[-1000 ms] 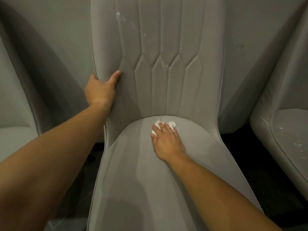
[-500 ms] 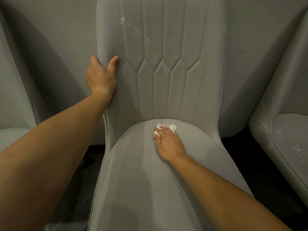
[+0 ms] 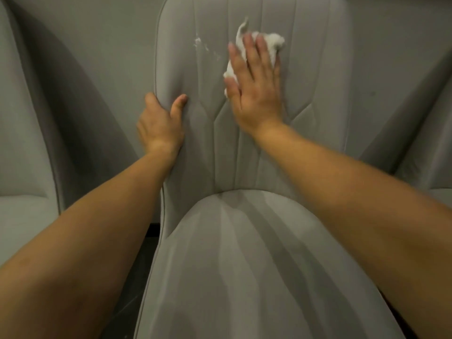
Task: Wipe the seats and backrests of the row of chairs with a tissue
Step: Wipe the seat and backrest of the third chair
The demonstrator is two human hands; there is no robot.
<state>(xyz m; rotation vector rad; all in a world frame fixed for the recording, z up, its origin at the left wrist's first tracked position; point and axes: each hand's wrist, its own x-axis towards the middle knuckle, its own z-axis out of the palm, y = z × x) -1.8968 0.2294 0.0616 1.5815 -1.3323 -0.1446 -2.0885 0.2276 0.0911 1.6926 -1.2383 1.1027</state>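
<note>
Up on the backrest [image 3: 247, 148], the right hand [image 3: 254, 77], moved from the seat [image 3: 256, 265], pressed tissue [image 3: 274, 42] flat-fingered, white specks [image 3: 198, 42] at nine o'clock; left hand [image 3: 160, 126] gripped the edge.

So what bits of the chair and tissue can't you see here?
- Head view: most of the tissue is under the right hand.
- Backrest top: cut off by the upper edge.
- Left hand fingers: wrapped behind the backrest's side.
- Neighbouring chairs: cut off by the edges.

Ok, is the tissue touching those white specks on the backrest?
Apart. The head view shows bare grey backrest between the tissue under the right hand and the specks.
</note>
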